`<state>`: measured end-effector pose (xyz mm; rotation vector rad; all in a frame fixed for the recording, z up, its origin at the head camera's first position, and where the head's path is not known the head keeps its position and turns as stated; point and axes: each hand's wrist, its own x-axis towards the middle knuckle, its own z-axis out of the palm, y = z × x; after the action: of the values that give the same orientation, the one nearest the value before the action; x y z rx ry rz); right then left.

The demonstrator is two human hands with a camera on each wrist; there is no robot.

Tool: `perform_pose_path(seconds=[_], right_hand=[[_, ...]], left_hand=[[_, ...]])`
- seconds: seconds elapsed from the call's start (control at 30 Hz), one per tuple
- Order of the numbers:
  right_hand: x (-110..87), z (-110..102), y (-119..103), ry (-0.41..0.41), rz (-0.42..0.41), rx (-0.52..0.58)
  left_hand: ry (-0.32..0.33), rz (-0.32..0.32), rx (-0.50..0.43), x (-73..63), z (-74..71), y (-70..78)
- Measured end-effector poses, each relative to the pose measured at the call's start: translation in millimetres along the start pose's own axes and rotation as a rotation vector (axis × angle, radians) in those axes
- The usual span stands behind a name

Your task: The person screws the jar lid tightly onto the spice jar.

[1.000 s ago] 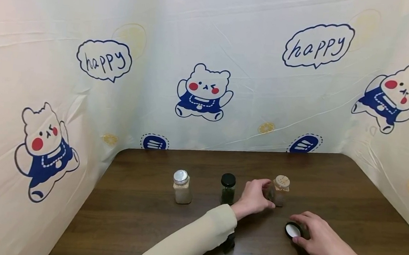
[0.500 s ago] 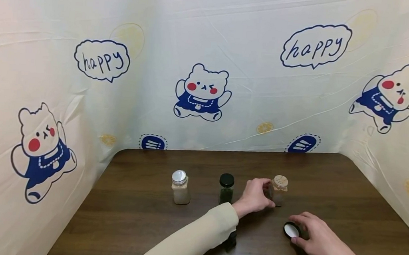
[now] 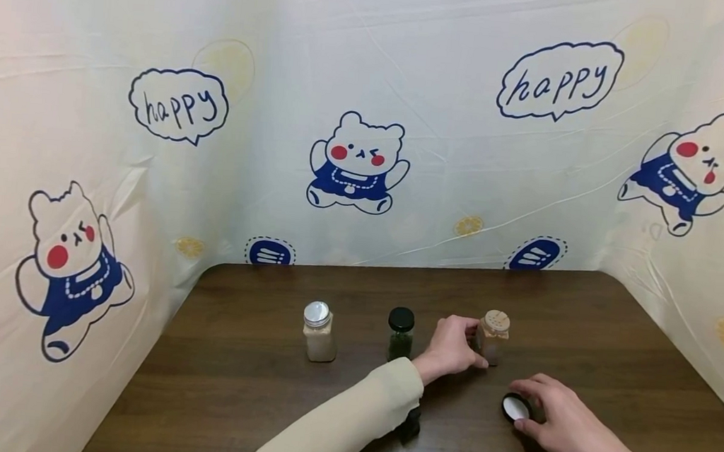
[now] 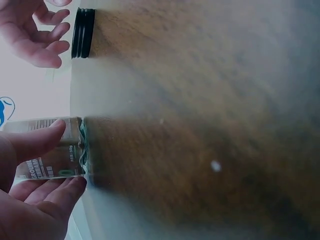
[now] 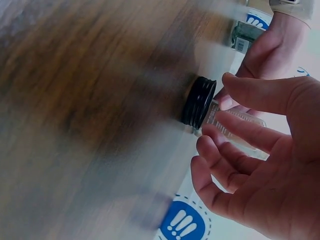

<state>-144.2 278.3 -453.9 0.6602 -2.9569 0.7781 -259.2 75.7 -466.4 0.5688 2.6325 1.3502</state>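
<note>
Near the back right of the table, my left hand (image 3: 452, 345) grips the body of a spice jar (image 3: 495, 336) with thumb and fingers on opposite sides. The jar stands upright, holds brown contents and has a pale perforated shaker top. Its printed label (image 4: 42, 167) shows between thumb and fingers in the left wrist view. Closer to me, a round black lid (image 3: 516, 408) lies with its white inside facing up. Beside it is my right hand (image 3: 560, 415), its fingers loosely bent, with a gap between them and the lid (image 4: 83, 33) in the left wrist view.
Left of my left hand stands a black-capped jar (image 3: 401, 335) of dark green contents. Farther left is a square jar (image 3: 320, 333) of pale powder with a silver cap. A printed curtain (image 3: 369, 56) encloses the dark wooden table (image 3: 228, 386).
Both hands, the jars and the lid keep nearly the same places. The head view has shifted only slightly.
</note>
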Motion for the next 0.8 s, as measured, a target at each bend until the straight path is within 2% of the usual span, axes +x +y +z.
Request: perform_pose_path(seconds=[0.13, 0.37, 0.8], right_hand=[[-0.1, 0.6, 0.8, 0.014, -0.016, -0.016], [0.2, 1.5, 2.6, 0.010, -0.027, -0.015], [1.8, 3.7, 4.7, 0.004, -0.025, -0.034]], left_hand=[[0.003, 0.009, -0.001, 0.0, 0.6, 0.4], [0.000, -0.026, -0.020, 0.9, 1.5, -1.2], [0.000, -0.016, -0.015, 3.0, -0.5, -0.5]])
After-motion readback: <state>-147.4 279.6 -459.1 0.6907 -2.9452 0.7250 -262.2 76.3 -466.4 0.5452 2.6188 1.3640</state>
